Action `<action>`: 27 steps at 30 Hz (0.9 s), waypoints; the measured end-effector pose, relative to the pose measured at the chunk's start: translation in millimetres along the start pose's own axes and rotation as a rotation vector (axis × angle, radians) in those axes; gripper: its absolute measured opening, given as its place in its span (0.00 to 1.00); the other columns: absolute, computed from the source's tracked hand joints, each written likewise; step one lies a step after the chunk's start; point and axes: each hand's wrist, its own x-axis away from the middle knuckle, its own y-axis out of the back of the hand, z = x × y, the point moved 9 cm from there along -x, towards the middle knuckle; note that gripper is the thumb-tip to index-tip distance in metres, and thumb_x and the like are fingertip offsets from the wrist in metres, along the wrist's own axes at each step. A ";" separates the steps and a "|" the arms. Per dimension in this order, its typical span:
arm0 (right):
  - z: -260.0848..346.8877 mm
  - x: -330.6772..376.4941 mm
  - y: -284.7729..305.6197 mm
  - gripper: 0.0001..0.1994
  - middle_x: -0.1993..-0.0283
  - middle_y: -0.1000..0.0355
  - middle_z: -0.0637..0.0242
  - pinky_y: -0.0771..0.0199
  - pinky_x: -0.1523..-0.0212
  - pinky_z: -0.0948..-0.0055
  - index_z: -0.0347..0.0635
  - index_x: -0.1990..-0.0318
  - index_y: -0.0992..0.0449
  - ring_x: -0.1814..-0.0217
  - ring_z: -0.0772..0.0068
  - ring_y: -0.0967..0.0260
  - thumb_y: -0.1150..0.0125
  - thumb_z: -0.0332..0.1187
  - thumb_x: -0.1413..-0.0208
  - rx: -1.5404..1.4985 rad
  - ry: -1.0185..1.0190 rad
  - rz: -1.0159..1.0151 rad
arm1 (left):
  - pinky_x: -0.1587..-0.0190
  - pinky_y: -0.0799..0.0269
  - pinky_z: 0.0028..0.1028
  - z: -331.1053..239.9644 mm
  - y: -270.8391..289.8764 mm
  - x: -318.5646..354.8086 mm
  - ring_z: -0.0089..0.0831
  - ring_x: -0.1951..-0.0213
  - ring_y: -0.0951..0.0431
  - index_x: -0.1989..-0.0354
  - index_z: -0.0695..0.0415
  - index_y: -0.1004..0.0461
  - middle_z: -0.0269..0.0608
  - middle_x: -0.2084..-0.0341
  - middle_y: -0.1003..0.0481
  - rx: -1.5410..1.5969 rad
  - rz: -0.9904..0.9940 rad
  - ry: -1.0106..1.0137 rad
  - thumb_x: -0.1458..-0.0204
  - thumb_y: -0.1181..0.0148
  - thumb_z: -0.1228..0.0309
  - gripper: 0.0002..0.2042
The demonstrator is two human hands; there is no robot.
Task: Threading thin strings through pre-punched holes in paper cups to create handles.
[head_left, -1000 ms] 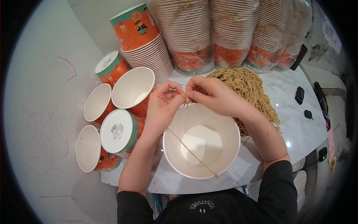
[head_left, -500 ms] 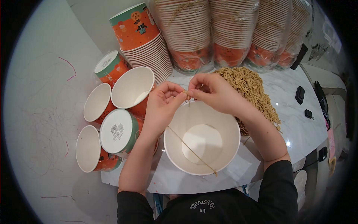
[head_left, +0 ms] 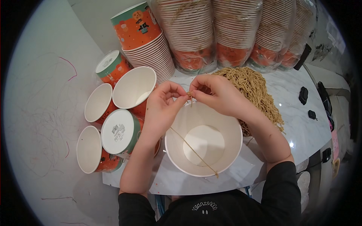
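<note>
Straight in front of me a large white-lined paper bucket stands upright with its mouth toward me. A tan cord crosses that mouth from a small knot at the near rim up toward my left wrist. Above the far rim, my left hand pinches a tan bit of the cord between thumb and finger. Touching it from the other side, my right hand also pinches the cord, and a short end dangles beneath the fingertips. How the cord is looped there is too small to make out.
Several finished-looking orange and green buckets lie at the left. Behind them rises a nested stack. Plastic-wrapped bucket stacks line the back. A heap of tan cords lies beyond my right forearm, with small black objects farther right on the marble-look table.
Both hands stay almost in place with the cord pinched; their fingertips have shifted slightly. The bucket has moved a hair to the left.
</note>
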 end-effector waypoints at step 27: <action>24.8 6.3 -9.0 0.09 0.70 0.24 0.61 0.25 0.61 0.68 0.32 0.64 0.21 0.66 0.67 0.26 0.32 0.29 0.48 0.158 0.179 -0.008 | 0.76 0.44 0.15 -0.1 8.0 9.9 0.06 0.79 0.36 0.64 0.64 0.19 0.22 0.81 0.27 -0.107 0.017 0.175 0.40 0.36 0.71 0.07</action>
